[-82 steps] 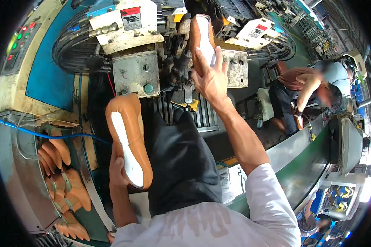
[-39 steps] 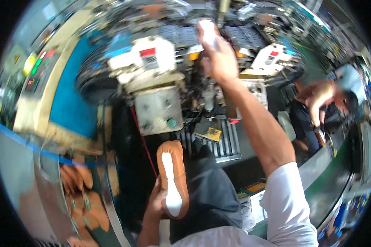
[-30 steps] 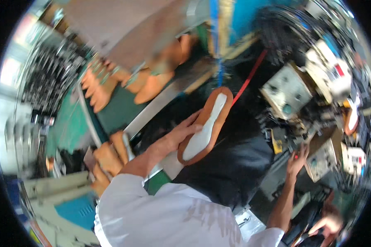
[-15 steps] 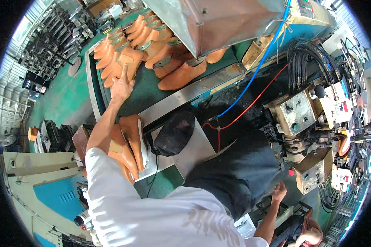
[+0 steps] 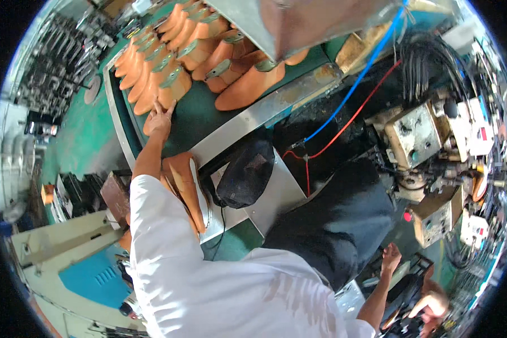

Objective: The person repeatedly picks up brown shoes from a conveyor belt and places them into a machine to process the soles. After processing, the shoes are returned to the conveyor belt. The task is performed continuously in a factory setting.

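My left hand (image 5: 158, 119) reaches forward with its fingers spread. Its fingertips touch the lower edge of a tan leather shoe upper (image 5: 174, 88) stretched over a green last. That upper stands at the near end of rows of similar tan uppers (image 5: 143, 76) on a green, metal-edged table. Closer to me, beside my left forearm, more tan uppers (image 5: 181, 176) lie together, partly covered by my sleeve. Out to the right, my right hand (image 5: 391, 257) hangs away from the table, fingers loosely curled, with nothing visible in it.
A metal hood (image 5: 321, 25) overhangs the table. A black mesh-covered object (image 5: 247, 174) sits before me on a metal plate. Blue (image 5: 352, 93) and red air hoses (image 5: 343, 132) cross ahead. Control boxes (image 5: 414, 135) stand at right; a seated person (image 5: 428, 304) is at lower right.
My left hand has slid from the upper's top side to its lower edge. The upper now stands with its heel end toward me. The whole view has shifted slightly.
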Tool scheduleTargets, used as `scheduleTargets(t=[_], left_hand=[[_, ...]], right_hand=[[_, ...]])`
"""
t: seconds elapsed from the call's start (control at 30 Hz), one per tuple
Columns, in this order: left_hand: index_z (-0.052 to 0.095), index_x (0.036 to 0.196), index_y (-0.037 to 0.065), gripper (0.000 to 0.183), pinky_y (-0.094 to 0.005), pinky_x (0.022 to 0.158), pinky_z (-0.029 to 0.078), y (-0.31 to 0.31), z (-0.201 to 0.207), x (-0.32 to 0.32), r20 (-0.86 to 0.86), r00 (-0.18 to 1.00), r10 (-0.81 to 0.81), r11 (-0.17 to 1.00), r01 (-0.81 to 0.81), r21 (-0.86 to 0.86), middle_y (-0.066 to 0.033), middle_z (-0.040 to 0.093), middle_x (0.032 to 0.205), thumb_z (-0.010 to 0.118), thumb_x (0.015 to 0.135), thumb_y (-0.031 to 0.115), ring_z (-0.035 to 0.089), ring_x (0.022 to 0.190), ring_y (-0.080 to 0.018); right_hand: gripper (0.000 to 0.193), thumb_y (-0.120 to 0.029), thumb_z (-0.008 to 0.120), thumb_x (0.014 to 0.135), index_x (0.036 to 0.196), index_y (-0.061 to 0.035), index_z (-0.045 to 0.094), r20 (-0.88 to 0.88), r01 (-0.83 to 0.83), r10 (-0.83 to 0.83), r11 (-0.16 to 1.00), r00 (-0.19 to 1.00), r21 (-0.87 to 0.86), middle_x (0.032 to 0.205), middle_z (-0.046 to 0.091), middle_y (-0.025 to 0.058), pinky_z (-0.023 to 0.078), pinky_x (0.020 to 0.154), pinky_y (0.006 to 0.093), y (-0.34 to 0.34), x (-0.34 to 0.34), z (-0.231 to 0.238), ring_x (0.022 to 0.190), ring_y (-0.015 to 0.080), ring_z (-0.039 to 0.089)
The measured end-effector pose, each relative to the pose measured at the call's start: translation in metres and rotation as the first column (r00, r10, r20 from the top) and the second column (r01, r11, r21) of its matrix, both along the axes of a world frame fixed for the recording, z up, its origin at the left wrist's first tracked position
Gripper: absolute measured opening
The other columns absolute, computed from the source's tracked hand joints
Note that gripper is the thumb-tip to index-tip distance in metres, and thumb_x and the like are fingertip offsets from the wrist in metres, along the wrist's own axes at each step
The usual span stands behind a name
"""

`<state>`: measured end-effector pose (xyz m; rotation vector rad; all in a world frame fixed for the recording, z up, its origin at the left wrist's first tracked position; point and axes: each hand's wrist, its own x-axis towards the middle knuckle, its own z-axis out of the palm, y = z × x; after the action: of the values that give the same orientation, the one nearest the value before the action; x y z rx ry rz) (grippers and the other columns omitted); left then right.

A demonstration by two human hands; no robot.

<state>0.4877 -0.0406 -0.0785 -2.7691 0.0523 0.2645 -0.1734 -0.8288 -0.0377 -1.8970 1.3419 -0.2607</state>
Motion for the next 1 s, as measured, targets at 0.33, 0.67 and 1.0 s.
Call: scheduleTargets(t=[0.33, 0.67, 1.0], left_hand=[[0.066, 0.141, 0.0, 0.04, -0.0407, 0.104, 0.054, -0.138, -0.024, 0.075, -0.076, 0.889, -0.451, 0.66, 0.276, -0.699, -0.0178, 0.072, 0.136, 0.051, 0.112, 0.022, 0.07, 0.121, -0.0338], [0.067, 0.14, -0.003, 0.036, -0.0372, 0.097, 0.057, -0.574, 0.14, -0.31, -0.036, 0.163, -0.986, 0.083, 0.291, -0.953, -0.0195, 0.075, 0.125, 0.06, 0.111, 0.017, 0.074, 0.113, -0.0245], [0.071, 0.127, -0.005, 0.025, -0.0403, 0.087, 0.059, -0.641, 0.17, -0.433, 0.037, -0.484, -0.874, -0.212, 0.313, -0.926, -0.0196, 0.074, 0.109, 0.063, 0.105, 0.003, 0.075, 0.099, -0.0328]], right_hand=[[0.033, -0.021, 0.067, 0.103, 0.129, -0.0026, 0.075, -0.176, 0.089, -0.153, 0.941, 0.972, -0.327, 0.116, 0.08, 0.0208, 0.06, 0.095, 0.0394, 0.077, -0.069, 0.051, 0.108, 0.0316, 0.079], [0.039, -0.013, 0.061, 0.09, 0.126, -0.0039, 0.075, -0.683, 0.877, -0.718, 0.408, 0.136, -0.254, 0.116, 0.078, 0.0257, 0.058, 0.096, 0.0517, 0.442, -0.382, 0.034, 0.111, 0.0421, 0.075], [0.112, -0.029, 0.092, 0.081, 0.167, 0.0023, 0.028, -0.484, 0.897, -0.838, 0.391, 0.253, -0.207, 0.154, 0.057, 0.0293, 0.05, 0.115, 0.0445, 0.654, -0.352, -0.039, 0.142, 0.0404, 0.058]])
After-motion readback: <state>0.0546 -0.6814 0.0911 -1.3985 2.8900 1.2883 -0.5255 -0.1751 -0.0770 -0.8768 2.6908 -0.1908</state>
